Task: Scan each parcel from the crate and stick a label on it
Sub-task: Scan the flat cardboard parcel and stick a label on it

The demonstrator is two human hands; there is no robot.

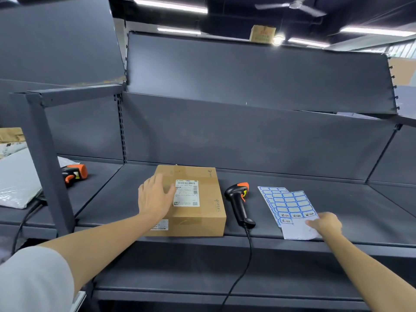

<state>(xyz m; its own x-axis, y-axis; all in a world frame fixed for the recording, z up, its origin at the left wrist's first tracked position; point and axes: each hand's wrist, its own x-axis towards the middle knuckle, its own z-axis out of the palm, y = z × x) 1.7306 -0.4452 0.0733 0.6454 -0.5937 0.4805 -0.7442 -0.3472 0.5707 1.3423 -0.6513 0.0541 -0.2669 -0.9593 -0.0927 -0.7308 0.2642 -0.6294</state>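
The left hand (155,197) lies flat and unclenched on top of the cardboard parcel (198,212), palm down, fingers spread, grasping nothing. Its fingertips reach the left edge of the white shipping label (186,192) stuck on the parcel's top face. A second, smaller barcode sticker (159,225) sits near the parcel's front left corner, partly hidden by the wrist.

The right hand (325,222) presses its fingertips onto the near corner of the top label sheet (290,208); whether it pinches the sheet or only rests on it cannot be determined. The sheet carries rows of blue-bordered labels and overlaps a second sheet beneath it.

The parcel rests on the dark metal shelf (337,221). Between the parcel and the label sheets lies a black-and-orange handheld scanner (239,202), its cable (245,262) hanging over the shelf's front edge. A second scanner (74,173) lies on the adjoining shelf section to the left, beside grey mailer bags (15,183).
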